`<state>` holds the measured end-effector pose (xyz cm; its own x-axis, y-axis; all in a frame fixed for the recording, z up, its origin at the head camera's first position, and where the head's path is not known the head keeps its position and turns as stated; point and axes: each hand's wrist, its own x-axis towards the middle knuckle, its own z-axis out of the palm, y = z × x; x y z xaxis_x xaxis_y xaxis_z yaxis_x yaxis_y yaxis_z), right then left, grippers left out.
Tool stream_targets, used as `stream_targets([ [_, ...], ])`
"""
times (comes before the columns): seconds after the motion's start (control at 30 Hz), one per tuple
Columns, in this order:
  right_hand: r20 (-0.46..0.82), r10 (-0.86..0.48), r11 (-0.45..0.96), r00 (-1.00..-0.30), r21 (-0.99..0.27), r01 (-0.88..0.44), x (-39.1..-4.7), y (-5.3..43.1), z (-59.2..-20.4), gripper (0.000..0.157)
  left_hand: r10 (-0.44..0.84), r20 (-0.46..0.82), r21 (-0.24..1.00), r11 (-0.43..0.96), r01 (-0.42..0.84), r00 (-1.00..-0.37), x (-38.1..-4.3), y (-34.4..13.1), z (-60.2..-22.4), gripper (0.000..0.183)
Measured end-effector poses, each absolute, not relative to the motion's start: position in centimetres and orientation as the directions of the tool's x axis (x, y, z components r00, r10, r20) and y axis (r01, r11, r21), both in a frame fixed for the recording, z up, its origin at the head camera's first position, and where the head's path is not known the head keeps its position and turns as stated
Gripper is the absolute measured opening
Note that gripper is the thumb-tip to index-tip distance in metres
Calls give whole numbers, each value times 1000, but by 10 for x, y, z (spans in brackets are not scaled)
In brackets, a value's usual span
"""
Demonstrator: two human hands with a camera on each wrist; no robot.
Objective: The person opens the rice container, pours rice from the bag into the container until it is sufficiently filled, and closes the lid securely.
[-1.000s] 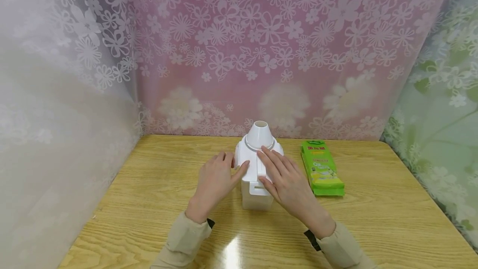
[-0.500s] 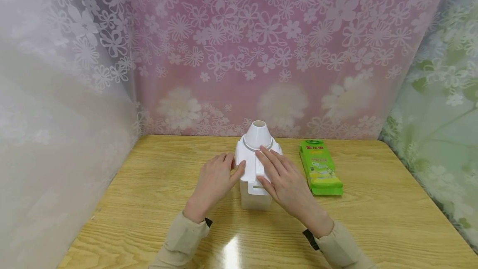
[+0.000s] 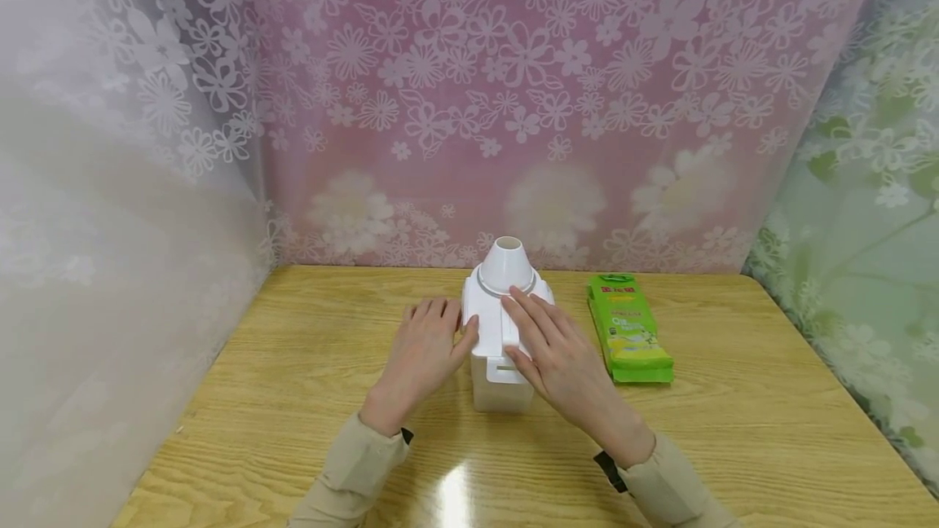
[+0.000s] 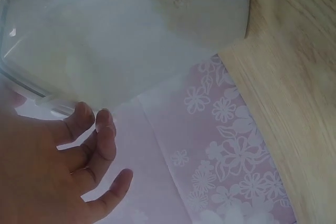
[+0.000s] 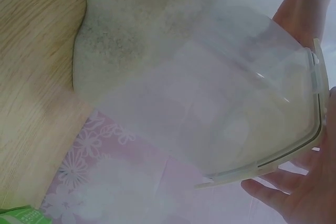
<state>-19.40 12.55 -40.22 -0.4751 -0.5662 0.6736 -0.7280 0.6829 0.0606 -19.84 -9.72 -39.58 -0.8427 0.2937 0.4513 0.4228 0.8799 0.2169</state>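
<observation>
A translucent storage container stands upright on the table, topped by a white lid with a cone-shaped spout. Pale grain shows through its wall at the bottom. My left hand holds the lid's left side, thumb on top and bent fingers at the edge; in the left wrist view, fingertips lie right by a clip on the rim. Across the lid's right half rests my right hand, fingers extended toward the spout, thumb near the front tab.
A green and yellow packet lies on the wooden table, right of the container. Flowered pink curtain hangs behind the table's far edge, with pale flowered sheets at both sides.
The left hand's thumb has slid slightly left on the lid. The right hand, container and packet keep their places, apart from a small shift of the whole view.
</observation>
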Motion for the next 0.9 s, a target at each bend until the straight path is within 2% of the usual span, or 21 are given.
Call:
stream_targets([
  [0.33, 695, -561, 672, -449, 66, -737, -194, 126, -403, 63, 344, 499, 168, 862, 478, -796, -204, -99, -397, 30],
  [0.53, 677, -565, 680, -472, 59, -730, -193, 126, -401, 63, 365, 500, 150, 857, 494, -785, -204, -100, -396, 29],
  [0.9, 683, -565, 684, -464, 73, -726, -193, 125, -401, 62, 402, 526, 107, 843, 528, -749, -205, -101, -394, 27],
])
